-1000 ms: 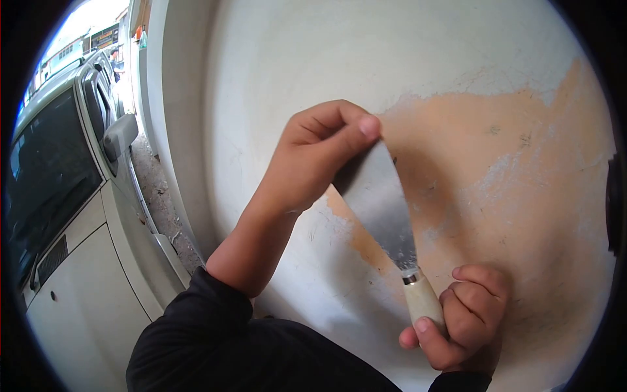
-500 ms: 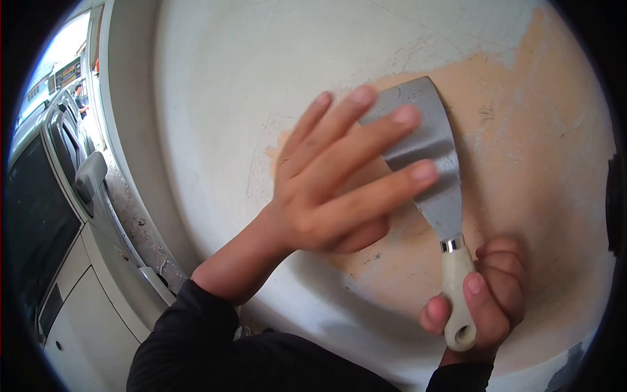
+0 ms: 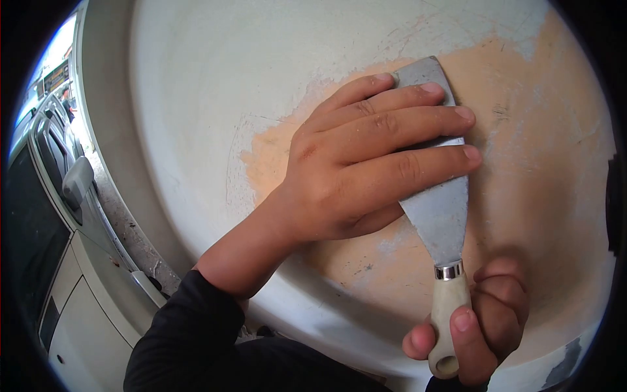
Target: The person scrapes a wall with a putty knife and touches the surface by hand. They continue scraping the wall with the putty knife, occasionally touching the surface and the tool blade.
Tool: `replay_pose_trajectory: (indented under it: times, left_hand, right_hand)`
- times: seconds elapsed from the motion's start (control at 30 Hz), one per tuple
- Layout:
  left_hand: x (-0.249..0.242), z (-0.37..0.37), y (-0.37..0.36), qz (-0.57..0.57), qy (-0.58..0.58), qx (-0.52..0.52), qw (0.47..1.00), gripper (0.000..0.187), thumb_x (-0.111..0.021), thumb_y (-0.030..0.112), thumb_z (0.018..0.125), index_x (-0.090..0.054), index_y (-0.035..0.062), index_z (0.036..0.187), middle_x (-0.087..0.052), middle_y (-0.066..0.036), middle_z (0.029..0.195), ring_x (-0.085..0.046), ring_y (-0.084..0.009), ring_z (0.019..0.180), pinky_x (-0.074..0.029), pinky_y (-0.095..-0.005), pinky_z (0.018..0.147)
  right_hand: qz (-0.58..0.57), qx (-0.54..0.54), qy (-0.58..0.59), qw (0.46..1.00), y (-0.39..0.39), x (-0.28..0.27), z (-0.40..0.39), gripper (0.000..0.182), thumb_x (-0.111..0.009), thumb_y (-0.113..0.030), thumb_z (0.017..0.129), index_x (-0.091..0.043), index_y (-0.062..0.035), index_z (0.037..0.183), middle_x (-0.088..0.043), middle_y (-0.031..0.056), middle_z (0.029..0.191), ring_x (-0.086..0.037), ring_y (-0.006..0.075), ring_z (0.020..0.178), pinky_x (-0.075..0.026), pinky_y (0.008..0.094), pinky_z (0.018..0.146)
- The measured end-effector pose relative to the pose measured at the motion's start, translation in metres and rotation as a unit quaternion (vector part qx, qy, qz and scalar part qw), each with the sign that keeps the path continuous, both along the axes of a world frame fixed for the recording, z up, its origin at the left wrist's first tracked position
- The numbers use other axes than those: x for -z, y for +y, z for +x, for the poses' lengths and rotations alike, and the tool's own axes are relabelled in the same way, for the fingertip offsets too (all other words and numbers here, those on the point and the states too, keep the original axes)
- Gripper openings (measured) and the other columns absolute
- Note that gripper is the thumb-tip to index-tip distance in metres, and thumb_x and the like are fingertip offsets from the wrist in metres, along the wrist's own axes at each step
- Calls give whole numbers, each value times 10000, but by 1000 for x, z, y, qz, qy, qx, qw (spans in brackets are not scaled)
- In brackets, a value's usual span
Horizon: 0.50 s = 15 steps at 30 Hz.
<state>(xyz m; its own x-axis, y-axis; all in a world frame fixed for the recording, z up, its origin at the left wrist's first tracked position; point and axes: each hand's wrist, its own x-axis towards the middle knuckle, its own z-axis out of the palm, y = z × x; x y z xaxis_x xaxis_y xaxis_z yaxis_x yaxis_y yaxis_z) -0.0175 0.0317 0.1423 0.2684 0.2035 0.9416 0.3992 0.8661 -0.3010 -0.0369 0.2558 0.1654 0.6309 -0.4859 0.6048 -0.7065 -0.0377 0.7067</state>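
Observation:
A putty knife [image 3: 437,225] with a wide metal blade and a cream handle lies against a curved pale panel, blade pointing up. My right hand [image 3: 499,307] grips the handle, thumb and fingers closed around its lower end. Across the blade lies my left hand [image 3: 366,157], its fingers stretched out and fairly flat. The left fingertips reach the blade's right edge, and the thumb is mostly hidden below the hand. Behind the knife, a tan filler patch [image 3: 542,150] with grey smudges and scratches covers much of the panel [image 3: 215,78].
A light-coloured vehicle [image 3: 98,313] with a side mirror [image 3: 78,181] and dark window stands at the left. Between it and the panel runs a strip of rough ground [image 3: 134,232]. Far off at upper left, a person [image 3: 67,101] is visible.
My left hand has moved right and settled over the blade, where it was blurred and more spread before. The knife and my right hand have shifted slightly down in view.

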Motion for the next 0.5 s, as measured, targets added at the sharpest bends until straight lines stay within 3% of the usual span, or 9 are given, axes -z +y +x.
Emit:
replay_pose_trajectory:
  times: [0.03, 0.1, 0.13, 0.2, 0.5]
  left_hand:
    - [0, 0, -1, -5, -5, 2, 1000, 255, -823, 206, 807, -802, 171, 1059, -765, -98, 1172, -712, -304, 1154, -484, -431, 1057]
    - [-2, 1, -2, -5, -8, 4, 1000, 251, -822, 207, 808, -803, 173, 1056, -766, -95, 1169, -713, -303, 1153, -487, -429, 1053]
    - [-2, 1, -2, -5, -12, 6, 1000, 248, -821, 208, 809, -804, 174, 1054, -768, -92, 1165, -714, -302, 1151, -489, -426, 1049]
    - [-2, -2, -4, -11, -4, 3, 1000, 260, -824, 211, 805, -804, 172, 1061, -768, -94, 1163, -714, -304, 1150, -490, -426, 1047]
    - [-4, -6, 0, -1, 24, 24, 999, 293, -843, 203, 791, -798, 160, 1077, -767, -102, 1162, -713, -308, 1152, -504, -428, 1027]
  right_hand:
    - [2, 1, 0, 1000, 4, -1, -6, 322, -593, -267, 967, -481, -21, 1143, -425, 71, 799, -332, 150, 548, -309, 328, 461]
    - [92, -44, 0, 995, 12, -6, -18, 230, -546, -258, 1056, -536, -45, 1142, -522, 73, 774, -556, 185, 685, -578, 377, 627]
    - [93, -42, -2, 995, 8, -3, -15, 230, -546, -258, 1056, -536, -45, 1142, -522, 73, 774, -556, 185, 685, -578, 377, 627]
    - [10, -18, -18, 1000, -4, 2, -3, 318, -584, -252, 966, -476, -18, 1153, -417, 73, 806, -321, 147, 552, -298, 324, 450]
    - [38, -11, -47, 998, -2, -1, 1, 311, -600, -223, 944, -475, -13, 1136, -423, 80, 830, -329, 147, 546, -291, 322, 438]
